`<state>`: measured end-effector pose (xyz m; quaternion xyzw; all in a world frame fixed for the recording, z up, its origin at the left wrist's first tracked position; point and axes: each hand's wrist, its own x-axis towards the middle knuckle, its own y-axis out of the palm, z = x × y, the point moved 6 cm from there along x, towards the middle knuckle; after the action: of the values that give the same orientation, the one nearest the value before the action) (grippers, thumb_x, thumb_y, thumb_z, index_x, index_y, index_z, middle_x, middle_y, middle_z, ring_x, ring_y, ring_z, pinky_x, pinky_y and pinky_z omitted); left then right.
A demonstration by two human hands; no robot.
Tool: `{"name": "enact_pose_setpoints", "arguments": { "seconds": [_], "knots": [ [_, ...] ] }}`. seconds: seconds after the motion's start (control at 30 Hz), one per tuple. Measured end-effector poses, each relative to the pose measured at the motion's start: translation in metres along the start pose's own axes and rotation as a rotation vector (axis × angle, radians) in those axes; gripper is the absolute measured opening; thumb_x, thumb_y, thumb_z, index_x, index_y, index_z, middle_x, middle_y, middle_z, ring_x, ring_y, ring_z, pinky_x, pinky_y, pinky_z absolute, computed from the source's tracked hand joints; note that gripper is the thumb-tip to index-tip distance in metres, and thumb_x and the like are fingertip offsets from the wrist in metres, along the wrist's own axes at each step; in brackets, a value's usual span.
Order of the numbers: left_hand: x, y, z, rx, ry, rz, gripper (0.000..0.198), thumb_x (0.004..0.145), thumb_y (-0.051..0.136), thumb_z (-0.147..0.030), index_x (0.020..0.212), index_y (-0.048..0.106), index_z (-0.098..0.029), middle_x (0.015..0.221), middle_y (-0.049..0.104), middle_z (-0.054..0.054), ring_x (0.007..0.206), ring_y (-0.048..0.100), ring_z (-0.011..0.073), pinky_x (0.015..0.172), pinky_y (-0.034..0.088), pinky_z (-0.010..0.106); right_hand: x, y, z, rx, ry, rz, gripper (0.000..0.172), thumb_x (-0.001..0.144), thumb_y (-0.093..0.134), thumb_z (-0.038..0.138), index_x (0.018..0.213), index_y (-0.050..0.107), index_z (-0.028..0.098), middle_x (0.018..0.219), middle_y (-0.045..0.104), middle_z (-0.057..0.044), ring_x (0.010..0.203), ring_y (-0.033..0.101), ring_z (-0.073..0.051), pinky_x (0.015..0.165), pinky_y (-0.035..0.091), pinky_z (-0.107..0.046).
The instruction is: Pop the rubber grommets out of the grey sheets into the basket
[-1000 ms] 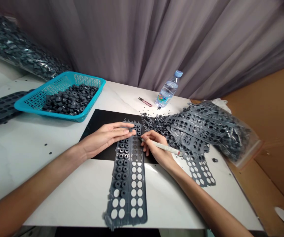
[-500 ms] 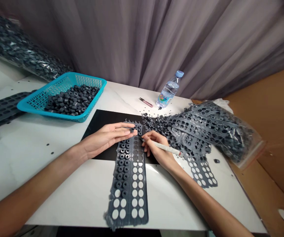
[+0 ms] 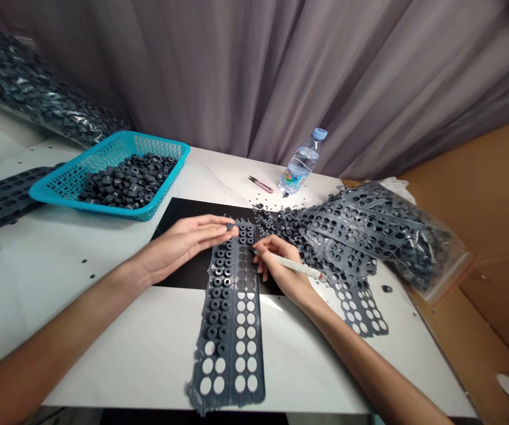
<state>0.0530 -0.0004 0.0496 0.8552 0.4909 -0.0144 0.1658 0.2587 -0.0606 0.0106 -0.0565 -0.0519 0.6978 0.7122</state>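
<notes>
Pinched at the fingertips of my left hand point(image 3: 187, 243) is a small dark grey rubber bushing point(image 3: 230, 226). That hand hovers over the upper left of a dark grey rubber sheet point(image 3: 230, 366) with rows of round holes. Bushings still sit in its left columns and at its far end; the near holes show white tabletop. My right hand point(image 3: 282, 260) is closed around a white pen-like tool point(image 3: 298, 266), its tip by the sheet's right edge. The tip itself is hard to make out. Beneath the sheet's far half lies a black mat point(image 3: 183, 212).
A blue basket point(image 3: 154, 208) of bushings stands at the left, before a clear bag of bushings point(image 3: 37, 88). Pink-handled snips point(image 3: 260, 184) and a water bottle point(image 3: 299, 162) are at the back. Punched sheets point(image 3: 347, 227) and scraps spill from a plastic bag point(image 3: 435, 254) on the right.
My left hand has shifted a little left and away from me, carrying the bushing off from the right hand. The right hand and tool have barely moved.
</notes>
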Motion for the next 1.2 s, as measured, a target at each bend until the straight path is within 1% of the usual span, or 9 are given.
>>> {"name": "enact_pose_setpoints", "arguments": {
  "seconds": [0.17, 0.27, 0.4, 0.5, 0.57, 0.67, 0.77, 0.9, 1.2],
  "knots": [
    [-0.010, -0.056, -0.051, 0.398, 0.357, -0.443, 0.029, 0.087, 0.084, -0.032, 0.113, 0.078, -0.020, 0.107, 0.081, 0.004, 0.109, 0.075, 0.0250, 0.110, 0.055, 0.037, 0.000, -0.002, 0.000, 0.013, -0.006, -0.037, 0.025, 0.097, 0.064, 0.044, 0.097, 0.065, 0.020, 0.077, 0.068, -0.001, 0.053, 0.059, -0.012, 0.044, 0.049, -0.021],
    [-0.026, -0.091, -0.075, 0.643, 0.539, -0.653, 0.027, 0.091, 0.078, -0.035, 0.117, 0.077, -0.027, 0.108, 0.080, -0.007, 0.116, 0.072, 0.0224, 0.104, 0.053, 0.033, 0.000, -0.006, 0.001, 0.023, -0.019, -0.078, 0.019, 0.096, 0.063, 0.038, 0.096, 0.064, 0.020, 0.077, 0.068, -0.001, 0.051, 0.059, -0.011, 0.044, 0.050, -0.021],
    [-0.040, -0.121, -0.087, 1.029, 0.677, -0.782, 0.030, 0.099, 0.061, -0.026, 0.128, 0.071, -0.025, 0.128, 0.076, -0.010, 0.138, 0.057, 0.0255, 0.101, 0.042, 0.040, 0.001, -0.009, -0.001, 0.022, -0.021, -0.097, 0.013, 0.094, 0.062, 0.032, 0.096, 0.064, 0.019, 0.076, 0.067, -0.001, 0.052, 0.060, -0.012, 0.044, 0.051, -0.022],
    [-0.040, -0.125, -0.088, 1.217, 0.733, -0.848, 0.035, 0.102, 0.053, -0.019, 0.134, 0.067, -0.021, 0.143, 0.069, -0.005, 0.147, 0.046, 0.0282, 0.100, 0.032, 0.047, 0.002, -0.009, -0.005, 0.028, -0.015, -0.096, 0.014, 0.093, 0.062, 0.033, 0.096, 0.064, 0.020, 0.076, 0.067, -0.001, 0.053, 0.061, -0.012, 0.044, 0.051, -0.022],
    [-0.033, -0.114, -0.084, 1.253, 0.763, -0.836, 0.035, 0.104, 0.050, -0.021, 0.135, 0.067, -0.023, 0.145, 0.067, -0.001, 0.145, 0.047, 0.0291, 0.102, 0.031, 0.050, 0.003, -0.008, -0.006, 0.034, -0.012, -0.091, 0.015, 0.093, 0.063, 0.034, 0.096, 0.064, 0.020, 0.077, 0.068, -0.001, 0.054, 0.062, -0.012, 0.044, 0.052, -0.022],
    [-0.014, -0.076, -0.069, 1.237, 0.763, -0.716, 0.027, 0.102, 0.057, -0.027, 0.122, 0.073, -0.020, 0.128, 0.073, 0.007, 0.128, 0.057, 0.0307, 0.107, 0.034, 0.048, 0.005, -0.008, -0.008, 0.036, -0.011, -0.079, 0.016, 0.092, 0.064, 0.035, 0.097, 0.065, 0.019, 0.078, 0.068, -0.001, 0.055, 0.062, -0.012, 0.044, 0.051, -0.021],
    [0.010, -0.019, -0.040, 1.196, 0.710, -0.358, 0.020, 0.102, 0.057, -0.028, 0.111, 0.073, -0.023, 0.110, 0.076, 0.006, 0.107, 0.065, 0.0272, 0.101, 0.042, 0.043, 0.007, -0.007, -0.009, 0.037, -0.011, -0.069, 0.017, 0.093, 0.064, 0.036, 0.096, 0.064, 0.020, 0.076, 0.068, 0.000, 0.053, 0.062, -0.012, 0.043, 0.051, -0.021],
    [0.025, 0.038, -0.002, 1.215, 0.649, 0.036, 0.019, 0.104, 0.056, -0.028, 0.114, 0.071, -0.024, 0.115, 0.074, 0.005, 0.107, 0.065, 0.0258, 0.099, 0.043, 0.040, 0.008, -0.007, -0.010, 0.045, -0.022, -0.062, 0.018, 0.094, 0.064, 0.037, 0.097, 0.064, 0.020, 0.076, 0.068, 0.000, 0.052, 0.061, -0.012, 0.042, 0.051, -0.021],
    [0.026, 0.053, 0.018, 1.370, 0.701, 0.107, 0.024, 0.107, 0.053, -0.030, 0.115, 0.075, -0.021, 0.118, 0.072, 0.008, 0.105, 0.064, 0.0271, 0.095, 0.040, 0.042, 0.007, -0.005, -0.006, 0.029, -0.032, -0.049, 0.019, 0.093, 0.065, 0.039, 0.094, 0.062, 0.020, 0.074, 0.069, 0.000, 0.050, 0.059, -0.011, 0.043, 0.051, -0.021]
  ]
}}
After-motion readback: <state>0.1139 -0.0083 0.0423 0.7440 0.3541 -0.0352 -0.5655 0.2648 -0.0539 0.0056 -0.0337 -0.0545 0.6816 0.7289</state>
